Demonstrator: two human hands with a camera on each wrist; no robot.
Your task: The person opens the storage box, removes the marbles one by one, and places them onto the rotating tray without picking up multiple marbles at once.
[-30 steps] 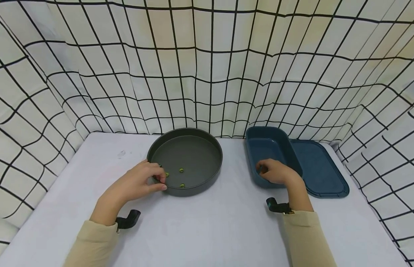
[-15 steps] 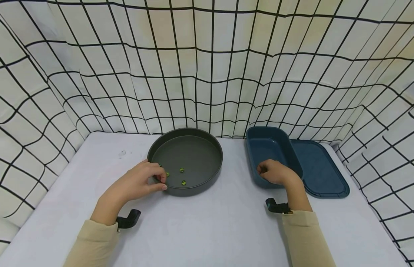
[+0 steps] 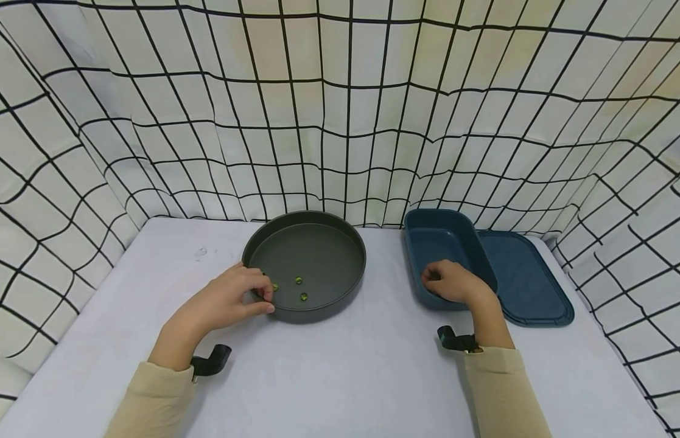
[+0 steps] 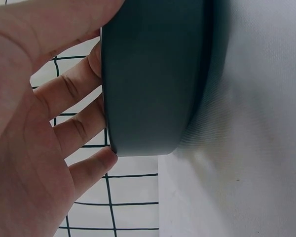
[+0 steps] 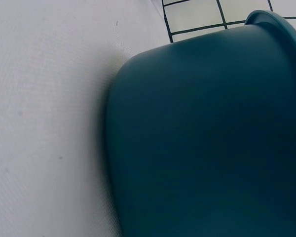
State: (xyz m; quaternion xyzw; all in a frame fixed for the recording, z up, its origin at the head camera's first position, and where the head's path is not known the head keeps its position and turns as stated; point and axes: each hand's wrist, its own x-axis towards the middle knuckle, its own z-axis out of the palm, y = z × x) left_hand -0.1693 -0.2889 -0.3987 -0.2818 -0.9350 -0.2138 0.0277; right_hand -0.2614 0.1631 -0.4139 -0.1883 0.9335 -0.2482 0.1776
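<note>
My left hand [image 3: 238, 295] is at the near left rim of a dark grey round pan [image 3: 329, 255]. Its fingers reach over the rim to the inside, and the thumb lies against the outer edge. The left wrist view shows the fingers [image 4: 71, 89] spread along the rim of the pan [image 4: 153, 89]. Several small green glass marbles [image 3: 304, 297] lie in the pan close to these fingers. My right hand [image 3: 453, 281] is over the near end of a blue rectangular box [image 3: 441, 240], fingers curled inward. I cannot tell whether it holds anything. In the right wrist view the box wall [image 5: 202, 138] hides that hand.
A blue lid [image 3: 528, 280] lies flat just right of the box, partly behind it. White cloth covers the table [image 3: 345, 377]. Black netting [image 3: 347, 131] over pale sheeting closes off the back and both sides.
The nearest marble has rolled slightly away from the pan's front rim and to the right. Both hands stay almost in place.
</note>
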